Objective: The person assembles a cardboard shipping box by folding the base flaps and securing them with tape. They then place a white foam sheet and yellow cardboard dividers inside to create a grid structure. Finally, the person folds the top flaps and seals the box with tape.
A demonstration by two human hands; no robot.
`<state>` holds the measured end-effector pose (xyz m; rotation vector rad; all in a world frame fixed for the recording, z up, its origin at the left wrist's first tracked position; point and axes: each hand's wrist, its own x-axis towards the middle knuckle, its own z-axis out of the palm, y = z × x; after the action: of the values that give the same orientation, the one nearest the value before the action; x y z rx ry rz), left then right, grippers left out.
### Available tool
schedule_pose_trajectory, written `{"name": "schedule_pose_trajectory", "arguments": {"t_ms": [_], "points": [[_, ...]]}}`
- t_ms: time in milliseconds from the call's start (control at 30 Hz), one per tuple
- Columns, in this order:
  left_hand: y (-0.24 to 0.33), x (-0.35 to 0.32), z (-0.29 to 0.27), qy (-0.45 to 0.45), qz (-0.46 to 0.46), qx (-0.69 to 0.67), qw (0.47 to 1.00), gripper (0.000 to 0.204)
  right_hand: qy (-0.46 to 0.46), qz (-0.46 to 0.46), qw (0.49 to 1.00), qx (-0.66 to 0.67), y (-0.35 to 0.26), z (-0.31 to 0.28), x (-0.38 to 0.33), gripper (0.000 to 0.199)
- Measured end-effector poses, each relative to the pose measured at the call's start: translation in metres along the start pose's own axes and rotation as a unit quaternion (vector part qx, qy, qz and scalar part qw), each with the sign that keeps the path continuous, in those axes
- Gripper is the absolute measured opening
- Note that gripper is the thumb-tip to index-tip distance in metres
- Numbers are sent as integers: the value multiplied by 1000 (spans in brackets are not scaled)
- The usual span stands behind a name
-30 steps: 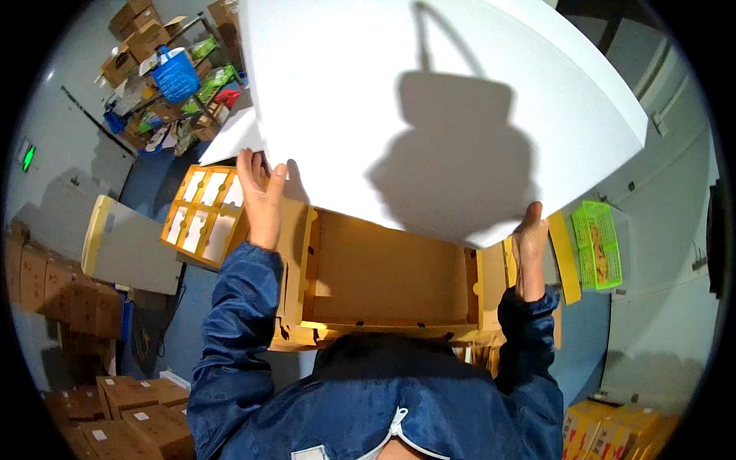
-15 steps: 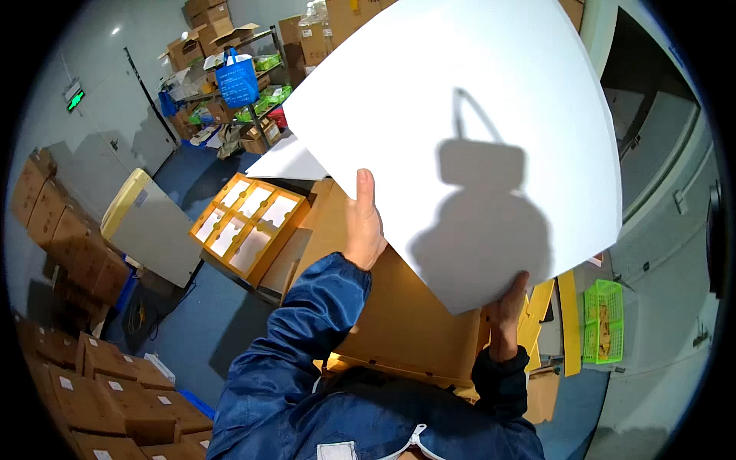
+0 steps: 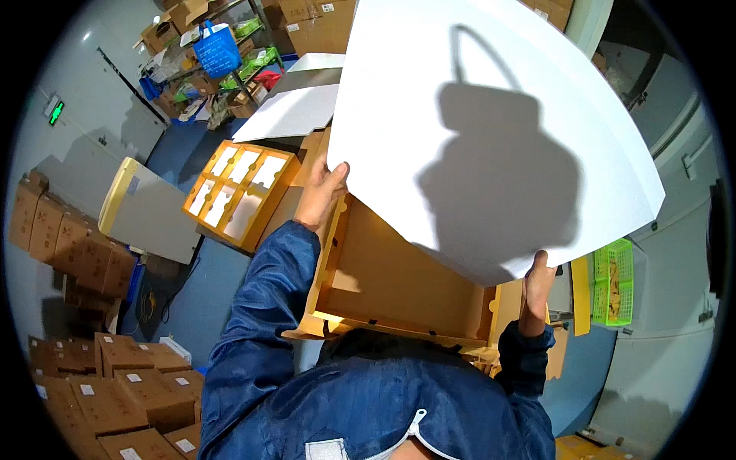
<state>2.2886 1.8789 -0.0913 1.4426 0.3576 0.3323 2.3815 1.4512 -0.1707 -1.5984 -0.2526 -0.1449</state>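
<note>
I am viewing a large white sheet (image 3: 491, 153) hanging tilted above an open cardboard tray (image 3: 414, 284). The left hand (image 3: 323, 195) is partly closed, pinching the sheet's left margin; the right hand (image 3: 539, 285) is likewise gripping the near margin toward the right, thumb in front, fingers hidden behind. A yellow compartmented box (image 3: 277, 201) is lying to the left. I am judging the sheet light, smooth and rather stiff, liable to bow across its span and crease; well-spaced holds along its margins are appearing soundest.
</note>
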Motion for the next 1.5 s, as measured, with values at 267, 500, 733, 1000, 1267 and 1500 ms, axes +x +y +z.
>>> {"name": "schedule_pose_trajectory", "arguments": {"t_ms": [267, 500, 733, 1000, 1267, 1500], "points": [[-110, -31, -61, -85, -50, 162, 982, 52, -179, 66, 981, -20, 30, -7, -17, 28], [-178, -37, -150, -170, -16, -234, 957, 60, -400, -89, 898, -163, -8, -20, -37, 30], [-171, 16, -147, -61, 135, 368, 918, 72, -374, -191, 868, -267, -1, -26, -53, 32], [-117, 14, -80, -106, 69, 194, 973, 44, -301, 70, 946, -101, 11, -19, -56, 26], [-99, -36, -63, -88, 21, 227, 970, 23, -305, -47, 905, -293, 19, -27, -16, 66], [-105, -18, -58, -86, 9, 222, 971, 46, -249, 68, 947, -192, 7, -8, -23, 44]]}}
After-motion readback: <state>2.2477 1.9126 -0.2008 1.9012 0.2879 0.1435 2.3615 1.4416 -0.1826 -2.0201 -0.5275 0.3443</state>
